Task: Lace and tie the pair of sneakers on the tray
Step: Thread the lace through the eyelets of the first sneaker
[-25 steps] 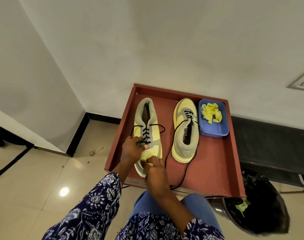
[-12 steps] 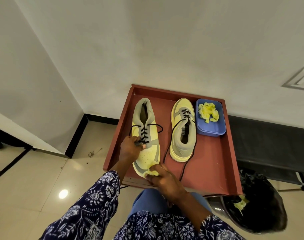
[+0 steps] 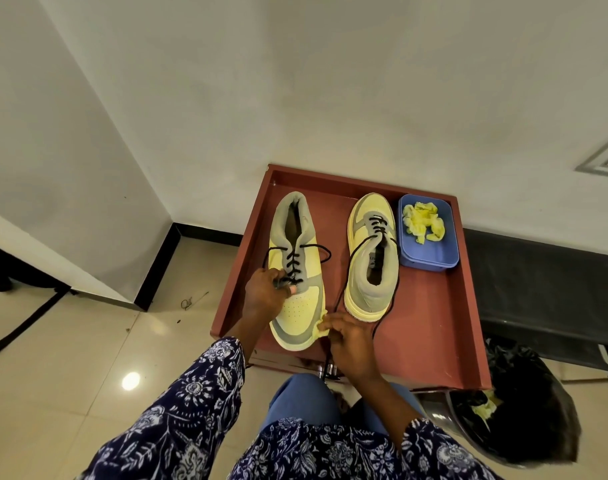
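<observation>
Tray [image 3: 434, 341]: right hand [image 3: 351, 344] (yellow scrap) rightward.

Left hand [image 3: 266, 292] covers the lowest crossings of the black lace on the left yellow-and-grey sneaker [image 3: 297, 271]. Right hand [image 3: 351, 341] hides what its fingers pinch. Black bin [image 3: 524, 414] cut off by the sleeve.

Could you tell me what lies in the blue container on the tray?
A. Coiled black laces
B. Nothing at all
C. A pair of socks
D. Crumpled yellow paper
D: the blue container, beside the right-hand sneaker, holds crumpled yellow paper.
</observation>
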Available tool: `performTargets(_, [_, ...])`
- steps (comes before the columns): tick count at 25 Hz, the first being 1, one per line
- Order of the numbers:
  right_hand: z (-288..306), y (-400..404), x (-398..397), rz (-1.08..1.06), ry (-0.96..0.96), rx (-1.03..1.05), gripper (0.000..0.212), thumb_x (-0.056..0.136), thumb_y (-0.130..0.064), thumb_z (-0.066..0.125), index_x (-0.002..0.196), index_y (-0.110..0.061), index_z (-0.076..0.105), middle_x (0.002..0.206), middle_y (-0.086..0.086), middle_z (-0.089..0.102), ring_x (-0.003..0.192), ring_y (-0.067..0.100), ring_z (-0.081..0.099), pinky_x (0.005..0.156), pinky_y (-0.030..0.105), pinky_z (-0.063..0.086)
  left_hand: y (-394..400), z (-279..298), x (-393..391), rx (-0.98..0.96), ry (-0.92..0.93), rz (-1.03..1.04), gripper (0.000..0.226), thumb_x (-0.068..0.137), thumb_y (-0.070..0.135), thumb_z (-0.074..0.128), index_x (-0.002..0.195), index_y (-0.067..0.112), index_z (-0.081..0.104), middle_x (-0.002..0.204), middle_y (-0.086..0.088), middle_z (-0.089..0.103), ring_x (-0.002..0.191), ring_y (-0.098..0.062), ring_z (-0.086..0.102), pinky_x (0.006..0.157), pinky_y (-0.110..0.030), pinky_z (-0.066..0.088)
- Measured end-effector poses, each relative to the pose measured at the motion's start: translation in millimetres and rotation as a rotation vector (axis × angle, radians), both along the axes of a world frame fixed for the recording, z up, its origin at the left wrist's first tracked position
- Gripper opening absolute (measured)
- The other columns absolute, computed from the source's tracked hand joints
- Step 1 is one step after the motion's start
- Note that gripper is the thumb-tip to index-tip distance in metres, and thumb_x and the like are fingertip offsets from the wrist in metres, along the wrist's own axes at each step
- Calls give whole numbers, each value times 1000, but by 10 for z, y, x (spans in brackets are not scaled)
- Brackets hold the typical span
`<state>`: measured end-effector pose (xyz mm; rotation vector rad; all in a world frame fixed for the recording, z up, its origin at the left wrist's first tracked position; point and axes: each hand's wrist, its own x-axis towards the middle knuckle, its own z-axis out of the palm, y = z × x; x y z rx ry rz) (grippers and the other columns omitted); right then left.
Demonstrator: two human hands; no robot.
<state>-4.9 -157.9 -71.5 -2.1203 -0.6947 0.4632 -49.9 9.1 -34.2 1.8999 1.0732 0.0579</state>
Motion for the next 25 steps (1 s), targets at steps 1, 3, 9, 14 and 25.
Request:
performTargets(1, [6, 36, 38, -53, 38, 3, 30, 77, 16, 46, 84, 3, 72, 96, 16, 69, 89, 15, 60, 88, 19, 48, -3, -1, 1, -1, -3, 0, 49, 82, 20, 68, 126, 3, 53, 122, -13, 52, 115, -28, 52, 97, -33, 41])
performTargets(3, [57, 139, 89, -126, 101, -16, 27, 78, 17, 48, 87, 5, 71, 96, 15, 70, 87, 17, 60, 86, 26, 48, 0, -7, -2, -1, -7, 3, 49, 82, 20, 68, 126, 3, 53, 122, -13, 52, 115, -28, 52, 97, -33, 41])
performTargets(9, [174, 405, 210, -209, 108, -72, 29, 87, 3, 52, 113, 0, 64, 117, 14, 65, 108, 25, 60, 100, 30, 44, 9, -26, -5, -16, -6, 8, 47, 82, 19, 69, 125, 4, 55, 122, -13, 52, 115, -28, 52, 97, -33, 42])
performTargets(14, [191, 385, 14, -159, 65, -181, 35, 92, -4, 46, 127, -4, 54, 132, 13, 54, 121, 27, 51, 104, 24, 34, 11, -39, -1, -28, -8, 22, 47, 82, 18, 69, 125, 4, 54, 123, -11, 52, 116, -27, 52, 98, -34, 42])
performTargets(25, [185, 306, -262, -114, 51, -233, 35, 95, -5, 41, 128, -5, 53, 122, 16, 54, 109, 22, 53, 87, 7, 31, -2, -52, -7, -10, -4, 27, 48, 82, 19, 68, 126, 4, 53, 124, -12, 51, 117, -27, 51, 99, -34, 41])
